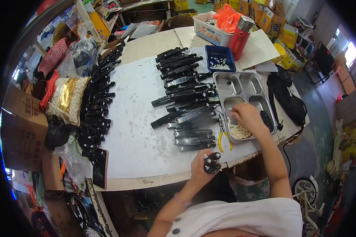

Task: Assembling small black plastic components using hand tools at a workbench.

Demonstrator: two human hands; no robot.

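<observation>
Near the table's front edge, my left hand (199,170) is closed around a small bundle of slim black plastic parts (212,162), their ends with small pale tips pointing up. My right hand (250,118) reaches over a metal compartment tray (244,96), fingers pinched together above a heap of small cream-coloured pieces (240,132). What those fingertips hold, if anything, is too small to make out. Beside that heap, another compartment holds small black pieces (267,120). Left of the tray lie pliers with yellow handles (220,143), next to a column of black plastic parts (186,94).
More black parts (97,98) are piled along the table's left side, beside a bag of white pieces (67,100). A dark flat slab (100,169) lies at the front left corner. Behind the tray stand a blue bin (219,48), a red flask (239,41) and a white tub (205,32). A black pouch (288,100) lies right.
</observation>
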